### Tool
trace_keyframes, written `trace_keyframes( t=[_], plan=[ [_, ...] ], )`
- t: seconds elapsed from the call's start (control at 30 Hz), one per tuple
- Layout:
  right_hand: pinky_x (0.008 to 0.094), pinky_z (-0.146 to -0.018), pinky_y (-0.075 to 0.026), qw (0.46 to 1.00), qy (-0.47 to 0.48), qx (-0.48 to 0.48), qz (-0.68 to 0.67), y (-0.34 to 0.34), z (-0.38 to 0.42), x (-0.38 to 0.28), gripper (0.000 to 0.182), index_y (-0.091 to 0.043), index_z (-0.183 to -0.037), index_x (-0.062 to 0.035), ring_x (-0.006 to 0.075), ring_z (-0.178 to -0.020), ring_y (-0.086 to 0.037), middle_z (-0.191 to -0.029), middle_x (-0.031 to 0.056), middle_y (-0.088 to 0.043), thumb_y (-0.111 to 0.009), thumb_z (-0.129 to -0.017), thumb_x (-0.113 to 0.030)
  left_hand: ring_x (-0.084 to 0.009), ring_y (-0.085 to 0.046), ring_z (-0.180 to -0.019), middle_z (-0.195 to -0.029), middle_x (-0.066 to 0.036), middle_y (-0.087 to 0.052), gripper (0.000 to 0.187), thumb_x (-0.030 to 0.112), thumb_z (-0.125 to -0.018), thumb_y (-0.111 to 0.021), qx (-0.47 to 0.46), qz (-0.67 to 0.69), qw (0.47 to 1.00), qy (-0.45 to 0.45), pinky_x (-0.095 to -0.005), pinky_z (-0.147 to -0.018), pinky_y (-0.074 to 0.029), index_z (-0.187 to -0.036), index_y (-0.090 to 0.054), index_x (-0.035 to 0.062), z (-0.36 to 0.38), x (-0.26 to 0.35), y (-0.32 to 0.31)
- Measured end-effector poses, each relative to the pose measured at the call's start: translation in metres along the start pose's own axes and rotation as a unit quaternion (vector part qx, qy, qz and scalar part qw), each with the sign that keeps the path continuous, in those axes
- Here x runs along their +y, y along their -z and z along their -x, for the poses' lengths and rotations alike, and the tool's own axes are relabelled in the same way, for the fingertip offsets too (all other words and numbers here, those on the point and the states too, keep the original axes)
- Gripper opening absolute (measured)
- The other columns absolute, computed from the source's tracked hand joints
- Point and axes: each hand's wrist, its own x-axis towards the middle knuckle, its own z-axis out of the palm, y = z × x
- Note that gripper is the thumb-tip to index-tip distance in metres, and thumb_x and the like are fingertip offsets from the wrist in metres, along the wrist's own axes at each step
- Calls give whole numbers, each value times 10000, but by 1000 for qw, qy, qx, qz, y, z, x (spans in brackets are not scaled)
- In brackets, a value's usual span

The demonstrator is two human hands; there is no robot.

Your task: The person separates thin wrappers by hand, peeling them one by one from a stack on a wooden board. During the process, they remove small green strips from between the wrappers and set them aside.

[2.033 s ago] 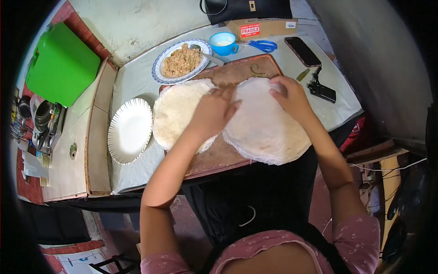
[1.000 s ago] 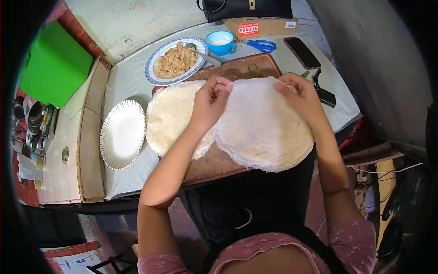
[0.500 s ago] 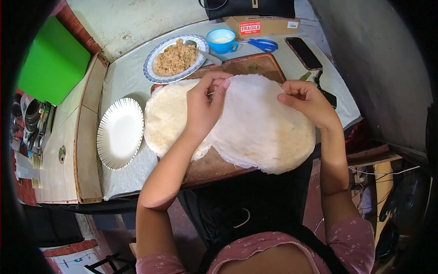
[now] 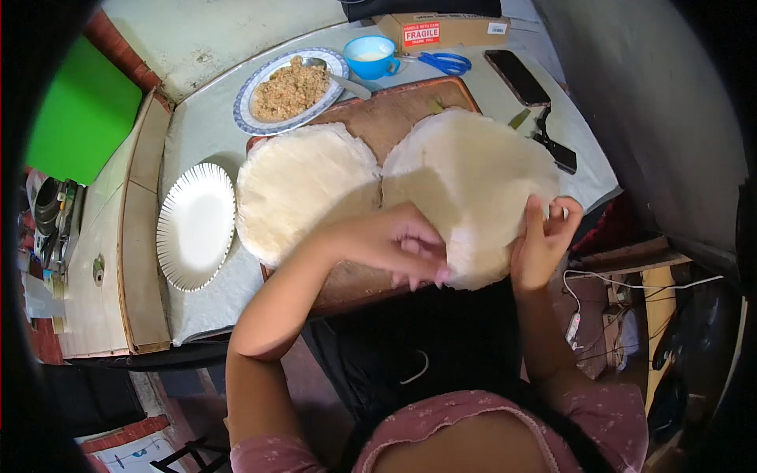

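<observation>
Two piles of thin round pale wrappers lie side by side on a brown board [image 4: 367, 126]. My left hand [image 4: 402, 246] is at the lower left edge of the right pile [image 4: 465, 181], its thumb and fingertips pinching the wrapper edge. At that pile's right edge is my right hand [image 4: 546, 236], its thumb on the wrapper and its other fingers curled and apart from the thumb; whether it grips the edge is unclear. The left pile [image 4: 303, 189] lies flat beyond my left forearm, untouched.
A patterned plate [image 4: 246, 102] of chopped filling with a spoon is at the back left, beside a blue cup [image 4: 371, 59]. Blue scissors [image 4: 445, 63], a phone [image 4: 516, 77] and a cardboard box [image 4: 461, 30] stand behind. A white paper plate [image 4: 197, 229] is at left.
Both hands have moved from the far edge of the right pile to its near and right edges. The top wrapper now lies flatter, and the left pile is more exposed.
</observation>
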Motion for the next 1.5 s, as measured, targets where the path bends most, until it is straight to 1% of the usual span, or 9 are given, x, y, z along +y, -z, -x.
trace_keyframes(
  t=[0.1,0.4,0.57,0.67,0.8,0.87,1.0,1.13,1.5],
  plan=[
    [264,-882,-461,1000,-25,-8,8,0,24,-14,447,-352,-1357,-82,149,-974,-568,-1221,84,-502,-551,-971,26,-139,-696,-660,-840,-105,-713,572,375,-928,-691,-80,26,996,7,-250,-589,-566,-1338,-568,-3,-3,-7,-8],
    [279,-954,-458,962,-234,-39,-139,-36,64,-47,494,-337,-1487,-48,132,-1053,-573,-1216,108,-578,-466,-1013,4,-174,-655,-1018,-1157,-107,-679,604,252,-823,-805,176,-28,983,-48,-325,-882,-544,-1316,-556,7,0,-12,9],
    [443,-1159,-270,932,-226,-261,-108,-43,81,-40,849,-13,-1590,-86,200,-1409,-323,-1599,74,-189,-536,-934,48,-161,-538,-1222,-1353,-86,-551,726,115,-806,-811,195,158,956,-154,-327,-1015,-460,-1422,-439,17,-7,-32,1],
    [481,-1175,-242,914,-219,-341,-25,-42,75,-46,841,-9,-1589,-91,204,-1482,-190,-1631,99,-113,-537,-944,24,-160,-557,-1199,-1316,-86,-585,687,70,-806,-798,245,67,963,-87,-340,-1047,-444,-1402,-461,3,-4,-25,10],
    [336,-931,-516,875,-81,-450,159,-34,55,-57,676,-326,-1520,-19,186,-1161,-615,-1297,200,-599,-599,-904,31,-150,-589,-1147,-1255,-73,-629,636,50,-806,-795,263,154,948,-93,-319,-1017,-460,-1366,-498,2,0,-22,15],
    [246,-728,-523,874,-181,-397,215,-32,41,-85,462,-582,-1314,11,166,-843,-691,-931,157,-705,-655,-858,44,-140,-604,-1113,-1224,-60,-647,606,48,-808,-794,262,169,945,-96,-307,-995,-467,-1345,-517,0,1,-21,16],
    [270,-748,-520,918,59,-311,238,-34,12,-70,332,-675,-1152,-1,207,-846,-691,-938,135,-705,-702,-823,26,-111,-625,-1047,-1180,-53,-665,559,35,-827,-769,259,134,953,-84,-288,-922,-507,-1325,-518,5,4,-20,18],
    [322,-814,-541,870,237,-306,306,-55,-7,-53,316,-689,-1091,-13,269,-918,-695,-1026,133,-704,-755,-782,-12,-109,-626,-1045,-1166,-43,-668,555,17,-824,-765,245,139,954,-100,-286,-922,-507,-1323,-522,8,5,-22,20],
    [331,-792,-548,918,133,-278,251,-65,6,-34,293,-707,-1054,-16,272,-938,-699,-1037,145,-703,-778,-769,-23,-126,-573,-1152,-1321,-67,-553,934,-64,-812,-736,270,166,936,-153,-285,-958,-489,-1547,-174,63,-2,-23,14]
  ],
)
